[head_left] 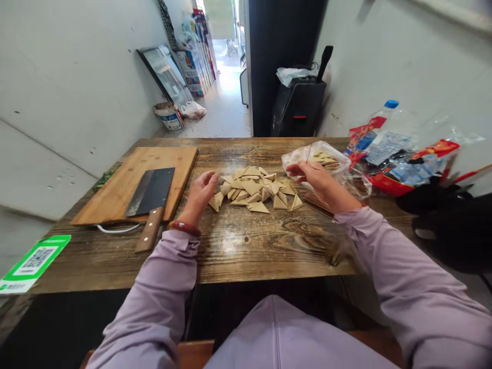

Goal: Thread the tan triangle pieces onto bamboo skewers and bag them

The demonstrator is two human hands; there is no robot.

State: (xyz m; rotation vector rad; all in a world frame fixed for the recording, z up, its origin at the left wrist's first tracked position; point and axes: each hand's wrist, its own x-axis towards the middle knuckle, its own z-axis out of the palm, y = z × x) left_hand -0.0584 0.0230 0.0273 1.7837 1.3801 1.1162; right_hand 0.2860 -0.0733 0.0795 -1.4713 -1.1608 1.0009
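Left hand [200,197] beside triangular pieces [251,187], right hand [317,179] at plastic bag [296,156], perhaps touching

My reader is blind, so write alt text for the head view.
A person's left hand and right hand flank a heap of tan triangular pieces on a wooden table, the right at clear plastic packaging holding more, contact unclear. On the left, a cleaver lies on a wooden cutting board, its wooden handle overhanging the edge.

A green-framed card [36,271] at the left carries a QR code [35,260]; no lettering is readable.
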